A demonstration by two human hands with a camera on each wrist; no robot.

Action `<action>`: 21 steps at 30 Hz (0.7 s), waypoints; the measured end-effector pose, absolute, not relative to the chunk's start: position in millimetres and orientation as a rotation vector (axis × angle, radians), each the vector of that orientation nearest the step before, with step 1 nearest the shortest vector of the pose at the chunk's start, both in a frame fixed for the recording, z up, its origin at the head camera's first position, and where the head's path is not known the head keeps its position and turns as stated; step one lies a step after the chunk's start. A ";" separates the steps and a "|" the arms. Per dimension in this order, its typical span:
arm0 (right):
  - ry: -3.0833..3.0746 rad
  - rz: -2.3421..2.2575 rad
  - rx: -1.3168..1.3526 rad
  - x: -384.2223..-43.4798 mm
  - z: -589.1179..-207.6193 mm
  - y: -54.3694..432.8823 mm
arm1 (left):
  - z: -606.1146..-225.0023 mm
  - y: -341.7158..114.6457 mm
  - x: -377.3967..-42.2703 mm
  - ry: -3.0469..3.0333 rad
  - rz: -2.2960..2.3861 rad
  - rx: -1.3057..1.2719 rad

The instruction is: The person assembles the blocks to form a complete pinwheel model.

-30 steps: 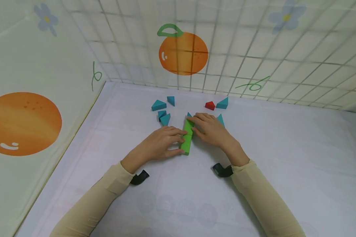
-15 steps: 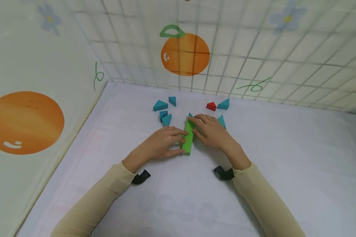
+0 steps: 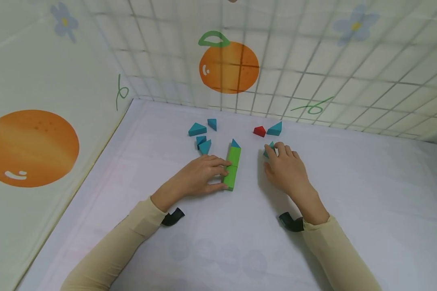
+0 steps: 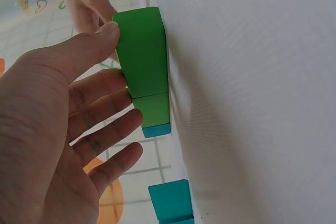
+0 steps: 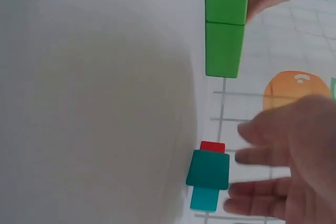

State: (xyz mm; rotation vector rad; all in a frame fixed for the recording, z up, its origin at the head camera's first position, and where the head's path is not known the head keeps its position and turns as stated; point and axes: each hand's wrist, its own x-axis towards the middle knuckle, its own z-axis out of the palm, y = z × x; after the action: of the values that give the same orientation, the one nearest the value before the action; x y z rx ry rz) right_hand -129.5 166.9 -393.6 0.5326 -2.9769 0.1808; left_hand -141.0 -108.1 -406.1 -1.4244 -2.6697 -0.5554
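Two green rectangular blocks, a nearer one (image 3: 230, 178) and a farther one (image 3: 234, 156), lie end to end in a row on the white cloth. A small blue triangular block (image 3: 235, 144) caps the row's far end. My left hand (image 3: 200, 176) rests along the left side of the green blocks, its thumb and extended fingers at their edges. To the right of the row, my right hand (image 3: 287, 167) reaches over a teal triangular block (image 5: 209, 169), partly hidden behind the fingers in the head view. In the right wrist view the fingers are spread beside that block.
Several teal triangular blocks lie left of the row's far end, among them a wide one (image 3: 197, 129) and a small one (image 3: 212, 124). A red block (image 3: 259, 131) sits beside another teal block (image 3: 274, 129) at the back right. A patterned curtain (image 3: 160, 60) stands behind.
My right hand has left the far end of the green row and moved right to the teal triangular block, uncovering the blue tip. My left hand stays at the green blocks.
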 end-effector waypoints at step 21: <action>-3.003 0.295 0.508 -129.1 -404.3 165.1 | -406.3 -107.5 -140.0 -2.649 -0.581 -1.432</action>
State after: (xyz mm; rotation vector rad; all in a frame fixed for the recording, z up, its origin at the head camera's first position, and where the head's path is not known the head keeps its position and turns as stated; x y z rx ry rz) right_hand -129.1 165.1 -404.3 0.5081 -3.0033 0.2948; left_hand -140.0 -107.5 -406.3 -1.4318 -2.6493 -0.5806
